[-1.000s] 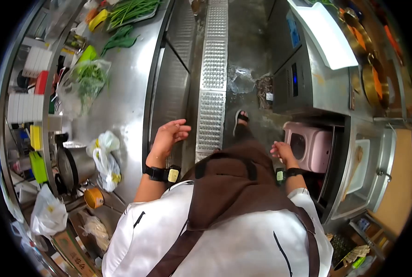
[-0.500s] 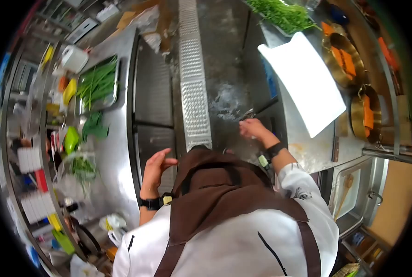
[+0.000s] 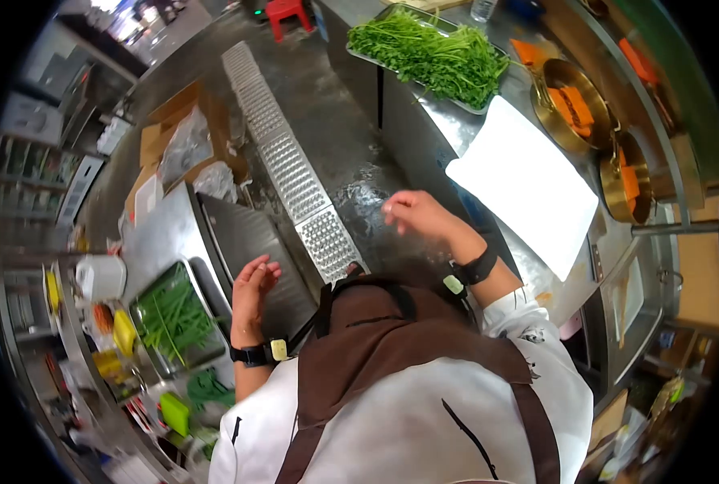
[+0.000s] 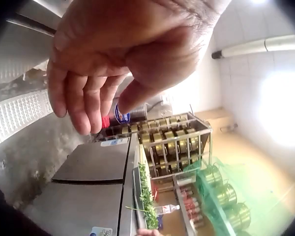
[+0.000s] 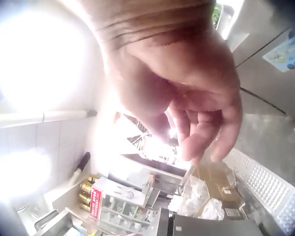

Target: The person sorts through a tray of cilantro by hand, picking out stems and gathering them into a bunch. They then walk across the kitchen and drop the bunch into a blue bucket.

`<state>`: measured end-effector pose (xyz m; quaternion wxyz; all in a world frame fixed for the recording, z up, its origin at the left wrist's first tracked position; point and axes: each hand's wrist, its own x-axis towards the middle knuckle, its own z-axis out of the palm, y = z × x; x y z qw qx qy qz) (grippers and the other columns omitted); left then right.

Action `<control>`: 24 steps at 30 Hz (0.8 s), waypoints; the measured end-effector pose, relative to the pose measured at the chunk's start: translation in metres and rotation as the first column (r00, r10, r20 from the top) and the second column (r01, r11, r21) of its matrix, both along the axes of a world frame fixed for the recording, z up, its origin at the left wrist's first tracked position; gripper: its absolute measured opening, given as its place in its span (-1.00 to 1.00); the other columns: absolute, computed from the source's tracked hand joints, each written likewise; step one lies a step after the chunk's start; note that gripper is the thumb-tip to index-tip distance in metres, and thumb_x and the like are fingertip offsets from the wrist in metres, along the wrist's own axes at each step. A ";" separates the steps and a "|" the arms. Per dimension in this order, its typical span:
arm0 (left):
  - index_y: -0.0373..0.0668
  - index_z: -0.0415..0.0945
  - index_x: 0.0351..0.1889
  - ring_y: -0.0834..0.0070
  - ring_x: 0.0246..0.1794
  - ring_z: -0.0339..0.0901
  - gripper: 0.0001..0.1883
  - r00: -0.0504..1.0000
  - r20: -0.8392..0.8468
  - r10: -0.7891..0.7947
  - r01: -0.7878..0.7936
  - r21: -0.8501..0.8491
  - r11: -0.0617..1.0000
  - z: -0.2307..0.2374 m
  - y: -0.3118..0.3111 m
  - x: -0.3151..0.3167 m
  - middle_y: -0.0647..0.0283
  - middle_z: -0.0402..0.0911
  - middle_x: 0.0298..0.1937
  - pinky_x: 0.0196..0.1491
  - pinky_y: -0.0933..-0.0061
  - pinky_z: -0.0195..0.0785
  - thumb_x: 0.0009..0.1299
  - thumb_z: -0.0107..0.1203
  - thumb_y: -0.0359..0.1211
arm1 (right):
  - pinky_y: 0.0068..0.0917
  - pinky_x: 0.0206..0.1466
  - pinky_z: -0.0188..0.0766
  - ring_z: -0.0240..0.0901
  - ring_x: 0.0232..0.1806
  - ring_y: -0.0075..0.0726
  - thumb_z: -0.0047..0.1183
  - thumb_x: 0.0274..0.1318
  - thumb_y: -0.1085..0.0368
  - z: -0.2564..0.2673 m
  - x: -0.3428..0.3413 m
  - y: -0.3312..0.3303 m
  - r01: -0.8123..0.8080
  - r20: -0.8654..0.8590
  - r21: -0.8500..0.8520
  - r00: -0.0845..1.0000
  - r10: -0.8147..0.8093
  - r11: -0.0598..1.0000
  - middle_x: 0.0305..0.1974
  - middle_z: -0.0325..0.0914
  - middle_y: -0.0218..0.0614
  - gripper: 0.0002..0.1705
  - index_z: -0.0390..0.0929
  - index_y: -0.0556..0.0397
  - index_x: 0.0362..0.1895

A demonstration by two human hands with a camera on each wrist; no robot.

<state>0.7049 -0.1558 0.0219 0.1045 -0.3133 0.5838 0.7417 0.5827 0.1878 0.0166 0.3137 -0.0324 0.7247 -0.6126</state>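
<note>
My left hand [image 3: 251, 298] hangs in the air near the left steel counter, fingers loosely bent, holding nothing. In the left wrist view its palm and fingers [image 4: 91, 101] show with nothing in them. My right hand [image 3: 420, 216] is raised in front of the apron, empty, beside the right counter. Its fingers curl loosely in the right wrist view, thumb close to them. Nearest to it on that counter lies a white board [image 3: 533, 189]. Behind the board is a tray of leafy green herbs [image 3: 428, 52]. By the left hand sits a tray of long green stalks [image 3: 174, 319].
A perforated metal drain cover [image 3: 283, 153] runs along the wet floor between the counters. At the left counter's far end stands an open cardboard box [image 3: 158, 129] with plastic bags. A red stool [image 3: 287, 12] is farther off. Brass-coloured pans [image 3: 543, 113] hold orange pieces at right.
The view has moved forward along the aisle and turned, bringing the box, stool and herb tray into fuller view. The right hand has risen from beside the body to the front. Both hands stay empty.
</note>
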 end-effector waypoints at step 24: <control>-0.32 0.38 0.01 0.40 -0.16 0.53 -0.71 0.962 0.016 -0.273 0.273 0.010 0.962 -0.002 0.020 -0.337 0.13 0.55 -0.16 -0.01 0.45 0.37 0.39 -0.07 -0.35 | -0.59 -0.25 0.41 0.48 -0.35 -0.46 -0.07 0.15 0.26 0.008 -0.236 0.063 0.444 0.118 -0.015 0.890 -0.439 0.896 -0.29 0.54 -0.25 -0.66 0.43 0.18 -0.03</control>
